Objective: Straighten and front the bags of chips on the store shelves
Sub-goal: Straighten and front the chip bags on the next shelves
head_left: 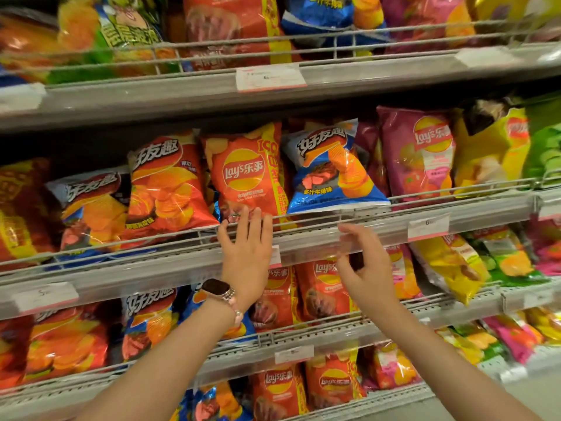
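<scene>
A red Lay's bag (pixel 243 171) stands upright on the middle shelf behind the wire rail (pixel 334 218). My left hand (pixel 247 247) reaches up with straight fingers, its fingertips touching the bottom edge of that bag. To the right a blue ridged-chip bag (pixel 331 171) leans with its top tilted left. My right hand (pixel 362 262) hovers below it in front of the shelf edge, fingers loosely curled and holding nothing. An orange-red ridged-chip bag (pixel 167 183) stands left of the Lay's bag.
A purple Lay's bag (pixel 419 153) and yellow bags (pixel 488 153) fill the shelf's right side. A yellow bag (pixel 452 265) hangs tilted over the shelf below. Price tags (pixel 270 77) clip to the grey shelf edges. Shelves above and below are packed with bags.
</scene>
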A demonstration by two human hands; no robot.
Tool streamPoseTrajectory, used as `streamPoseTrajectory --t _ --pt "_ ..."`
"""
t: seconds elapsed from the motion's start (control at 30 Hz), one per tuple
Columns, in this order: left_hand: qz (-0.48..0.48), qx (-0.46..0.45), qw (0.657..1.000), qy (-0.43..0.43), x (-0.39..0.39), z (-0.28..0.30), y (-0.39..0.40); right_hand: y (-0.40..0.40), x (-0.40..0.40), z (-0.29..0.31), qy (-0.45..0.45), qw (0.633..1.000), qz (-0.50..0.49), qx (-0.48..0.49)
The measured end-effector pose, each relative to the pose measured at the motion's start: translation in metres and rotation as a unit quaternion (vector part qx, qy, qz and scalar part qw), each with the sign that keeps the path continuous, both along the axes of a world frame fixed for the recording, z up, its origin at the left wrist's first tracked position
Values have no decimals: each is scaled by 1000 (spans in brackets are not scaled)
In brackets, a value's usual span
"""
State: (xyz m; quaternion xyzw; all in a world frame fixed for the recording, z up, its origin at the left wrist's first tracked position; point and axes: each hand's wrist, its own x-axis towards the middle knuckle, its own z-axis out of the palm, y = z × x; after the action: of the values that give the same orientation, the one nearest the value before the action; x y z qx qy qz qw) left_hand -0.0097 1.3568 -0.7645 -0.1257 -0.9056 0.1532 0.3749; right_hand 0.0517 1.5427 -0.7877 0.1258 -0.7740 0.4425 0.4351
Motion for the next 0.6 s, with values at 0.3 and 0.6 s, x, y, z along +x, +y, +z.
streamPoseTrajectory --t 0.3,0.6 --pt "3 7 1000 -31 -8 -4 2 17 -49 121 -49 975 -169 135" --pt "-11 23 999 -20 -9 -4 4 33 -76 128 -236 954 -127 136"
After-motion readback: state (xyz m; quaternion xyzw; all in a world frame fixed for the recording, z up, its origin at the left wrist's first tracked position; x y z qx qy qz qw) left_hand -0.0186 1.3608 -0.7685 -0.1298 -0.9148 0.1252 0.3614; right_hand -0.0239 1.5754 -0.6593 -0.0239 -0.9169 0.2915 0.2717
